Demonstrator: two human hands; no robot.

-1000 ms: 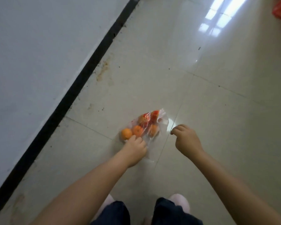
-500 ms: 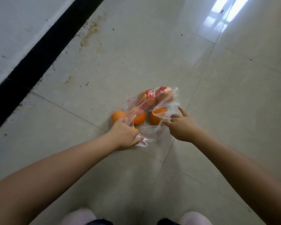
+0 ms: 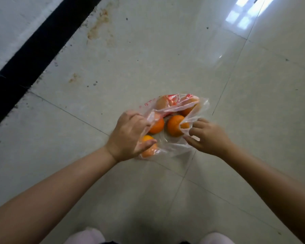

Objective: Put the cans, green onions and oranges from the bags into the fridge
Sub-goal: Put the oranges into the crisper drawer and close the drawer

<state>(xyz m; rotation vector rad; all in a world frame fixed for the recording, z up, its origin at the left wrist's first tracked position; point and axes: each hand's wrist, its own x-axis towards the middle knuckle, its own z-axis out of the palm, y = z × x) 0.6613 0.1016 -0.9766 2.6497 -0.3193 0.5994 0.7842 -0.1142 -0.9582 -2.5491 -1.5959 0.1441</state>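
We are crouching over the glossy pale tiled floor (image 3: 165,50), left hand (image 3: 130,136) gripping one edge of the thin clear plastic bag with red print (image 3: 174,103), right hand (image 3: 208,136) pinching the opposite edge. The round orange fruits (image 3: 175,125) are lying inside, on the floor. We are judging it best to spread the mouth evenly, sparing the film.

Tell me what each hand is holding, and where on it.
Both hold the clear plastic bag of oranges: the left hand grips its left edge, and the right hand pinches its right edge by the opening.
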